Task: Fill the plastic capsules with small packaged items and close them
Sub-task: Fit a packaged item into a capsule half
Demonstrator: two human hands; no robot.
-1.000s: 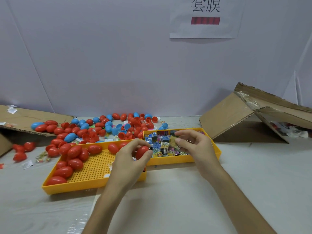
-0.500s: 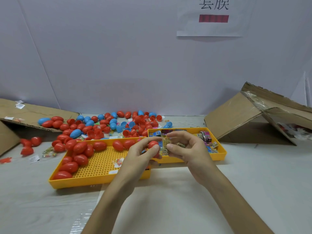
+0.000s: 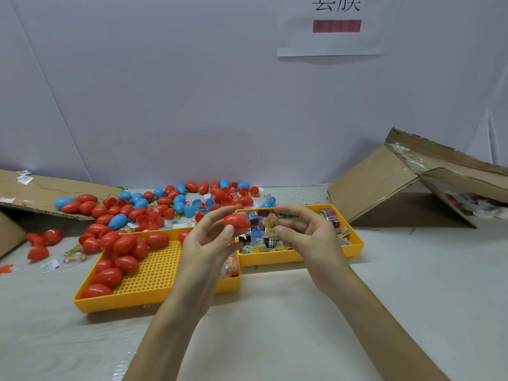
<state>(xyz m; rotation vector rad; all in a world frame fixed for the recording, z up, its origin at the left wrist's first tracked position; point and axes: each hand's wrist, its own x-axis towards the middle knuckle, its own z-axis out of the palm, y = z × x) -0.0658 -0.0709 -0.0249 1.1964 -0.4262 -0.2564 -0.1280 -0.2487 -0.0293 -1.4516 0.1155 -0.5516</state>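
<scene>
Over the packet tray's [image 3: 354, 250] left end, my left hand [image 3: 209, 243] grips a red capsule [image 3: 237, 223]; over its middle, my right hand [image 3: 308, 232] pinches a yellow packet [image 3: 270, 220]. Held loosely, it may drop or jam the seam.

Bright, even, diffuse light, mostly from above. Soft shadows under the yellow trays [image 3: 154, 301] and cardboard box [image 3: 379, 188] on the worktop [image 3: 412, 298]. Small glare spots on red capsules [image 3: 125, 244]. Wide-angle bowing toward edges; wall seams [image 3: 60, 105] lean. Packets [image 3: 261, 240] look soft, print unreadable.
</scene>
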